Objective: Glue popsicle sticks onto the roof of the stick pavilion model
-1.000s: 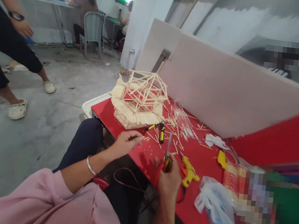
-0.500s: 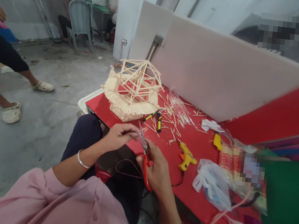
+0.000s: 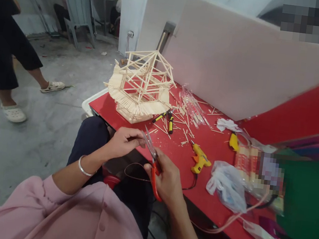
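My right hand [image 3: 167, 174] is wrapped round the red handles of a pair of scissors [image 3: 154, 161]. Their blades are slightly apart and point up and away, toward my left hand [image 3: 126, 142]. The fingers of that hand are pinched together right beside the blades; what they hold, if anything, is too small to make out. Beyond both hands, a model built of thin wooden sticks [image 3: 142, 90] stands on the red table [image 3: 173, 148], with an open pointed frame over a wide, flared base. Yellow-and-black pliers [image 3: 170, 123] lie just in front of it.
A yellow glue gun [image 3: 199, 159] lies right of my hands, its cord running off the table edge. Loose sticks [image 3: 185, 132], a plastic bag [image 3: 227, 186] and packed sticks [image 3: 243, 162] lie around it. A white board [image 3: 228, 58] stands behind. A person [image 3: 17, 47] walks at the left.
The person at the left has stepped further to the right. My view has tilted down slightly. My hands and the scissors keep nearly the same pose, blades still apart.
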The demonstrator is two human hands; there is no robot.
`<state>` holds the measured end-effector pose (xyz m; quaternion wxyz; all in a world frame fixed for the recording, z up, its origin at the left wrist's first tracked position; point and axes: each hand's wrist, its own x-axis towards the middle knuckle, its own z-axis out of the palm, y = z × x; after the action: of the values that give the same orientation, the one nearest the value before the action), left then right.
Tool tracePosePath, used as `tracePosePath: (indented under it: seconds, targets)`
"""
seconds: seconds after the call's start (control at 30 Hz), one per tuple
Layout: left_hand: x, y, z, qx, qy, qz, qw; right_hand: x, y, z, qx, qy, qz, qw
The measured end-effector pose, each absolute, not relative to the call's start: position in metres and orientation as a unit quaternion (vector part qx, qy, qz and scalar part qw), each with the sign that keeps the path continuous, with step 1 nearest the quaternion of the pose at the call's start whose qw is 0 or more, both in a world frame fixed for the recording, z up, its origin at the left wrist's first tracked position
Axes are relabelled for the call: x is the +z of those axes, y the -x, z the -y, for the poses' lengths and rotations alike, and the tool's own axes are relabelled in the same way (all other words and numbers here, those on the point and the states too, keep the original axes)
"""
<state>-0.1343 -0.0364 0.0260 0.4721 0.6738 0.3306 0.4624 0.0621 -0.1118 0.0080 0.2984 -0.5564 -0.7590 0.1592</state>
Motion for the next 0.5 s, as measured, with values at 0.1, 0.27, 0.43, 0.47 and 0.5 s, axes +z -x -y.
tracePosePath:
  seconds: [0.1, 0.27, 0.43, 0.47, 0.5]
  targets:
    - [0.020, 0.135, 0.040, 0.442, -0.673, -0.337, 0.488, -0.001, -0.061, 0.118, 0.180, 0.567, 0.745, 0.302]
    - [0.002, 0.134, 0.045, 0.424, -0.650, -0.339, 0.532, -0.016, -0.062, 0.127, 0.246, 0.574, 0.723, 0.294]
    - [-0.004, 0.133, 0.045, 0.411, -0.649, -0.338, 0.544, -0.022, -0.064, 0.129, 0.260, 0.574, 0.716, 0.300]
    - [-0.004, 0.133, 0.044, 0.411, -0.653, -0.344, 0.536, -0.023, -0.065, 0.128, 0.259, 0.576, 0.712, 0.307]
    - [-0.004, 0.133, 0.044, 0.412, -0.656, -0.349, 0.528, -0.025, -0.067, 0.128, 0.255, 0.581, 0.707, 0.313]
